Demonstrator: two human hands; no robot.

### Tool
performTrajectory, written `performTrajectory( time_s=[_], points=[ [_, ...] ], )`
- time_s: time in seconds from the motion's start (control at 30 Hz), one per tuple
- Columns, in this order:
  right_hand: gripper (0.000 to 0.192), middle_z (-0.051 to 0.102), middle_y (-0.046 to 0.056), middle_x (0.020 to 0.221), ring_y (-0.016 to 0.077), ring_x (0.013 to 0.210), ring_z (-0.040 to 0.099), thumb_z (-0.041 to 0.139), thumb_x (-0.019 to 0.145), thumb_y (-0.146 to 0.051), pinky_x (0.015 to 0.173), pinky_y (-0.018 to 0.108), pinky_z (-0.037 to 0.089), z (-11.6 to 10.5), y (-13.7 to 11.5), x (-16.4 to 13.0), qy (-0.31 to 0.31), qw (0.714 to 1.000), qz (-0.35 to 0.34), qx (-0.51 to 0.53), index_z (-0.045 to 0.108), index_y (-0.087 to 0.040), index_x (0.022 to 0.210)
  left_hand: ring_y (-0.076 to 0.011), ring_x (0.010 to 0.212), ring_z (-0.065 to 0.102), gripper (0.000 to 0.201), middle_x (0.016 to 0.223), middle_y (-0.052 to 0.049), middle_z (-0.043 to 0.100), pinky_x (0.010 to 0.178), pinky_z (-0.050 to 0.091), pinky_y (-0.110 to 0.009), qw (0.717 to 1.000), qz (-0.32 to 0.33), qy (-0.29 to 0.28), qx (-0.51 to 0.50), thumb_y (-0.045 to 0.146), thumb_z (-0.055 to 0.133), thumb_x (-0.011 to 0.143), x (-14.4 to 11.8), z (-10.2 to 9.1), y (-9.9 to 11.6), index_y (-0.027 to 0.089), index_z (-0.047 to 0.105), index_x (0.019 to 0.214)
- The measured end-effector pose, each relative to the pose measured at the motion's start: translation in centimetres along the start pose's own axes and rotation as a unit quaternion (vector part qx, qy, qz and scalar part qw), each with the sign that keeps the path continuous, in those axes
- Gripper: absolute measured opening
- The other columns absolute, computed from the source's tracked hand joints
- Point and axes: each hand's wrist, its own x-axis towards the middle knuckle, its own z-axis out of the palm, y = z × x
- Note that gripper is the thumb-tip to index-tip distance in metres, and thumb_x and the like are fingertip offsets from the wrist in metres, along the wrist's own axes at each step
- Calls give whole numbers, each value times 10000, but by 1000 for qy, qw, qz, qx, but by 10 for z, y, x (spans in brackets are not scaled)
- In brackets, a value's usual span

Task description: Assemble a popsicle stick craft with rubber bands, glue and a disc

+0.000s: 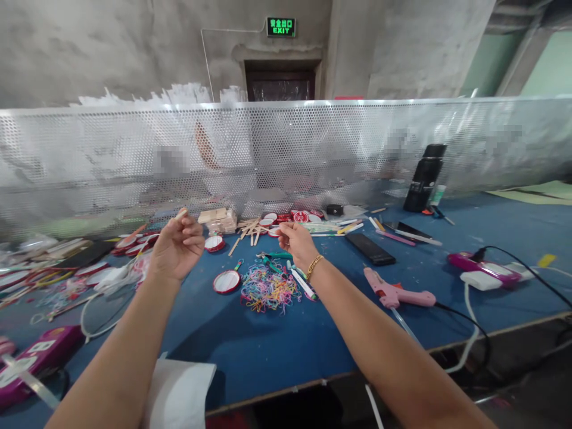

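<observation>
Two bare hands are raised above a blue table [268,351]. The left hand [177,245] is curled around a small pale stick [181,213], its tip showing above the fingers. The right hand [295,241] is pinched closed; what it grips, if anything, is too small to tell. Work looks barely begun: no assembled piece shows in either hand. Just below and between the hands lies a heap of coloured rubber bands [269,289]. Beyond the heap sit loose wooden sticks [248,229] and red-rimmed lids [226,281]. Right of the heap rests a pink glue gun [395,293].
</observation>
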Motion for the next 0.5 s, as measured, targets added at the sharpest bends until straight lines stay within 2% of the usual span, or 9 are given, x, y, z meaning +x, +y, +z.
performTrajectory(
  time_s=[0.1, 0.2, 0.27, 0.33, 0.37, 0.4, 0.47, 0.5],
  points=[
    [128, 644, -26, 733, 58, 535, 542, 642, 803, -270, 514, 176, 454, 5, -19, 4, 1, 1000, 19, -19, 538, -200, 829, -33, 578, 556, 103, 724, 25, 620, 452, 416, -88, 1000, -20, -4, -5, 237, 704, 821, 1, -2, -2, 216, 648, 904],
    [63, 661, 13, 791, 68, 557, 555, 561, 865, -237, 539, 202, 469, 6, -58, 4, -30, 997, 21, -64, 538, -188, 832, -35, 578, 552, 105, 722, 22, 613, 458, 424, -88, 1000, -24, -9, -14, 235, 695, 826, 0, 0, -2, 209, 639, 912],
    [56, 682, 37, 839, 82, 599, 583, 548, 883, -232, 580, 222, 482, -4, -89, -1, -80, 988, -23, -134, 562, -178, 889, -35, 568, 538, 99, 712, 21, 603, 455, 425, -88, 999, -28, -12, -17, 220, 686, 829, -1, 3, -1, 206, 633, 912],
    [106, 700, 54, 871, 106, 658, 613, 537, 897, -236, 626, 242, 484, -24, -118, -12, -124, 951, -82, -271, 599, -169, 952, -32, 552, 520, 75, 699, 19, 587, 449, 422, -86, 999, -38, -17, -15, 199, 669, 840, -1, 6, -2, 200, 626, 902],
    [128, 707, 61, 873, 116, 680, 619, 527, 901, -224, 647, 250, 478, -39, -130, -19, -135, 914, -112, -367, 621, -161, 961, -30, 544, 510, 50, 693, 18, 580, 445, 419, -85, 999, -44, -18, -14, 193, 651, 854, -1, 7, -3, 197, 622, 895],
    [148, 710, 66, 873, 125, 709, 623, 523, 899, -202, 681, 259, 471, -55, -140, -28, -143, 860, -143, -468, 646, -157, 968, -30, 540, 503, 16, 691, 16, 577, 442, 417, -85, 998, -52, -18, -11, 186, 619, 877, 0, 8, -4, 196, 619, 889],
    [165, 717, 77, 915, 157, 806, 633, 567, 874, -186, 768, 289, 451, -92, -152, -48, -125, 714, -190, -663, 690, -172, 982, -34, 534, 492, 130, 684, 8, 579, 434, 415, -89, 998, -67, -20, -1, 171, 507, 939, 2, 8, -9, 193, 613, 868],
    [173, 720, 89, 951, 181, 857, 638, 583, 860, -175, 805, 307, 442, -111, -154, -59, -106, 641, -180, -739, 701, -178, 987, -37, 539, 495, 194, 690, 3, 584, 438, 417, -90, 997, -78, -28, 5, 159, 448, 962, 3, 6, -13, 189, 615, 870]
  ],
)
